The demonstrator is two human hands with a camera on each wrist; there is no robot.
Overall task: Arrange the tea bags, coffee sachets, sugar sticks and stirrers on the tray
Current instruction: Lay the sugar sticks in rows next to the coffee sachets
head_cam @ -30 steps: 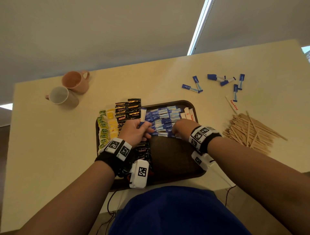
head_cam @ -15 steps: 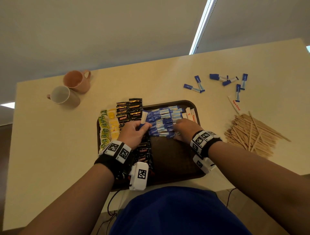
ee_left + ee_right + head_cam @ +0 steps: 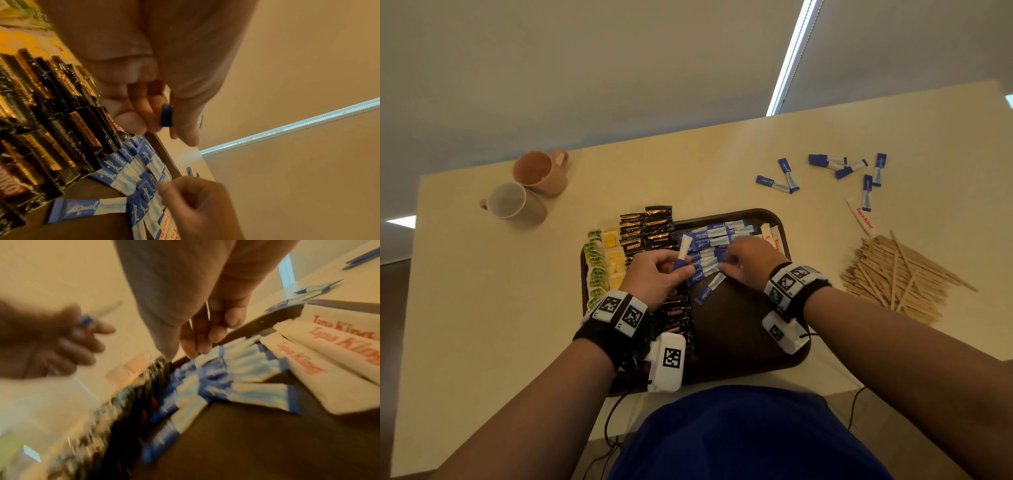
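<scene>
A brown tray (image 3: 739, 342) holds green and yellow tea bags (image 3: 599, 263) on its left. Beside them lie black coffee sachets (image 3: 647, 233) and a row of blue-and-white sugar sticks (image 3: 719, 233). White sachets (image 3: 770, 234) sit at the far right corner. My left hand (image 3: 681, 270) pinches one sugar stick (image 3: 683, 251) upright, just above the row; its blue end shows in the left wrist view (image 3: 166, 115). My right hand (image 3: 727, 263) has curled fingers (image 3: 197, 344) pinching a stick in the row, seen edge-on. One stick (image 3: 709, 289) lies slanted below the row.
On the table right of the tray lies a pile of wooden stirrers (image 3: 897, 274). Several loose blue sugar sticks (image 3: 842, 168) and a white sachet (image 3: 863, 217) lie behind the pile. Two mugs (image 3: 527, 188) stand at the back left. The tray's near half is bare.
My left hand has lifted slightly with its stick, which now stands more upright. My right hand shifted a little left along the row, and one stick now lies slanted below it.
</scene>
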